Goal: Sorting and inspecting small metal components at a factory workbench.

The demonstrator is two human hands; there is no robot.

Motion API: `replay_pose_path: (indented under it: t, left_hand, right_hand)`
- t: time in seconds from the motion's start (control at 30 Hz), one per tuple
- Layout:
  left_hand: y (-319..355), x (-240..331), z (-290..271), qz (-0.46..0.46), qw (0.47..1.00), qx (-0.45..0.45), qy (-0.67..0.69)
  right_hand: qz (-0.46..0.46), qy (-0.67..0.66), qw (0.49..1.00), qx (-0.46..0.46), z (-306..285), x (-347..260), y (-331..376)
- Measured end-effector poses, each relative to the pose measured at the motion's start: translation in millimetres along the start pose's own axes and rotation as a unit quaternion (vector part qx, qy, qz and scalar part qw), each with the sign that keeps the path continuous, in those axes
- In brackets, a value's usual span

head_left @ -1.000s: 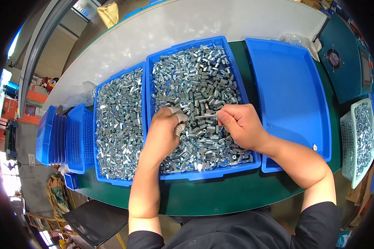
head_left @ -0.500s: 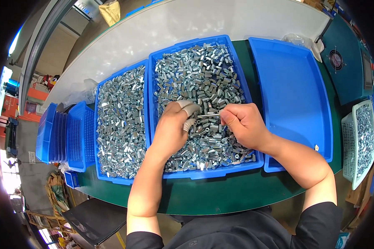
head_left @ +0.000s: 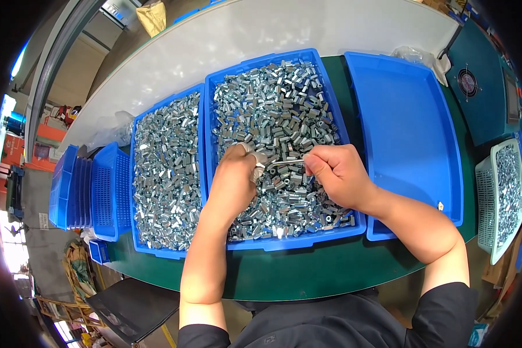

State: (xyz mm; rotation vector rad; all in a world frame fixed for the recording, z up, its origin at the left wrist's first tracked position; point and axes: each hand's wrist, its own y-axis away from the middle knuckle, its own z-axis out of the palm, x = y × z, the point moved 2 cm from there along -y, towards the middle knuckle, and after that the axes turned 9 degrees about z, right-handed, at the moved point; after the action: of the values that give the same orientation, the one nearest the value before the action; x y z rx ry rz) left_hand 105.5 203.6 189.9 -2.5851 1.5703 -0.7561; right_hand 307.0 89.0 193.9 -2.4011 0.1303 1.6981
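Note:
Over the middle blue tray (head_left: 298,241), heaped with small silvery hex standoffs (head_left: 272,107), both my hands are raised close together. My right hand (head_left: 343,178) pinches a thin metal rod (head_left: 288,162) between thumb and forefinger, the rod lying nearly level and pointing left. At its left end is my left hand (head_left: 232,181), fingers curled in, pale coverings on some fingertips. Whatever those left fingers hold is hidden behind them.
A second blue tray (head_left: 203,116) of the same metal parts stands to the left, beside stacked blue baskets (head_left: 111,191). To the right lie a shallow blue tray (head_left: 412,133) with one small piece in it, a pale green basket (head_left: 486,203) of parts, and a dark teal machine (head_left: 487,87).
My left hand has shifted slightly left, and its fingers are curled in more tightly. The right hand still grips the rod in almost the same place.

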Motion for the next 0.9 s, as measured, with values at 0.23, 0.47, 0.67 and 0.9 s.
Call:
replay_pose_path:
  t: [0.23, 0.47, 0.67, 0.9]
  left_hand:
    - [2, 1, -7, 0.03, 0.989, 0.069, 0.127]
    - [2, 16, -10, -0.043, 0.956, 0.064, 0.284]
    - [3, 20, -1, -0.057, 0.947, 0.04, 0.314]
    - [1, 24, -8, 0.006, 0.986, 0.001, 0.164]
  right_hand:
    - [0.012, 0.01, 1.0, -0.004, 1, 1, 0]
    - [0.022, 0.041, 0.999, -0.007, 1, 8, 0]
    - [-0.013, 0.049, 0.999, -0.014, 2, 6, 0]
    - [-0.08, 0.072, 0.994, -0.005, 3, 4, 2]
